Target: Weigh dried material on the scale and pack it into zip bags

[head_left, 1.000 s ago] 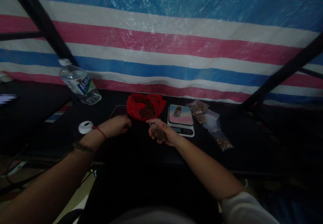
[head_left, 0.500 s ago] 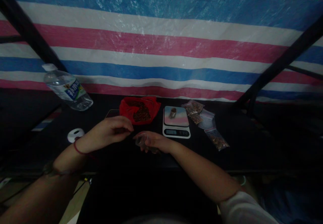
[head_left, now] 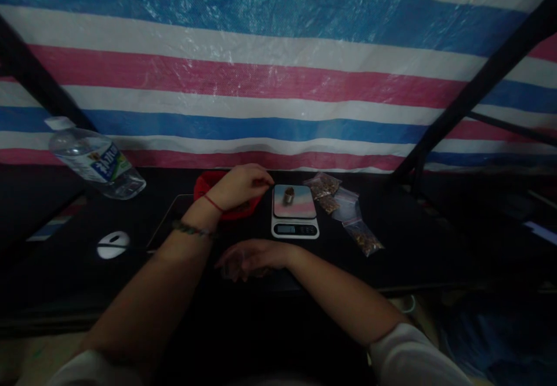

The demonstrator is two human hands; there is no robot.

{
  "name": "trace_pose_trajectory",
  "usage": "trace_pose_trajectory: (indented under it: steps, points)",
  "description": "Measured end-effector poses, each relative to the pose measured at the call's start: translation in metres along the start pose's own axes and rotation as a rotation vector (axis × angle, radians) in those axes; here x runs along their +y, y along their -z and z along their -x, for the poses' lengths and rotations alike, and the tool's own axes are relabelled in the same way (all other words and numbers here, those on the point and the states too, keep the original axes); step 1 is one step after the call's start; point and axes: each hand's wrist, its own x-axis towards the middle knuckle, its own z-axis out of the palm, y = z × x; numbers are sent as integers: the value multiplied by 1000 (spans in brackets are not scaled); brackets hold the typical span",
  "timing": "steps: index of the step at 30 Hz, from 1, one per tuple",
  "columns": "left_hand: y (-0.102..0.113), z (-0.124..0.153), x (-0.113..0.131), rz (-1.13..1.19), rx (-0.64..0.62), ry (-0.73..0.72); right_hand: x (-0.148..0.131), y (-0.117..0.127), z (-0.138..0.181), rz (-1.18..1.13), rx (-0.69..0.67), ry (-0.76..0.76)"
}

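Left hand [head_left: 238, 187] pinches something unseen over the soft red plastic bag [head_left: 204, 187], right hand [head_left: 250, 257] at six o'clock curls on a light, slippery clear pouch [head_left: 232, 267], best gripped by its top edge.

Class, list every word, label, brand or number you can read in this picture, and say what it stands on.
Water bottle label: white characters on blue, too blurred to read.
Kitchen scale display: digits too small and dim to read.
Small bags: no print visible.
Nothing legible anywhere.
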Motion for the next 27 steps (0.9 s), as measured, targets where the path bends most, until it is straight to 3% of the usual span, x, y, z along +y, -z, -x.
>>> trace_pose_trajectory:
  steps: [3,7,14,18,22,25,27]
  points:
    - [-34,-35,-11,-8,-52,-4,1,3,1,-142,-139,60]
    - [-68,-62,-18,-49,-212,-77,2,8,2,-233,-195,105]
    - [-73,-76,-15,-127,-355,-47,2,13,-3,-246,-181,83]
    - [-71,-79,-14,-101,-347,-5,0,12,-4,-252,-146,4]
    - [-66,-78,-16,-60,-313,-17,-2,11,-2,-242,-195,113]
    - [-57,-66,-20,-47,-131,-38,1,11,-1,-203,-212,134]
    - [-52,-49,-23,-12,32,-36,3,11,0,-155,-131,144]
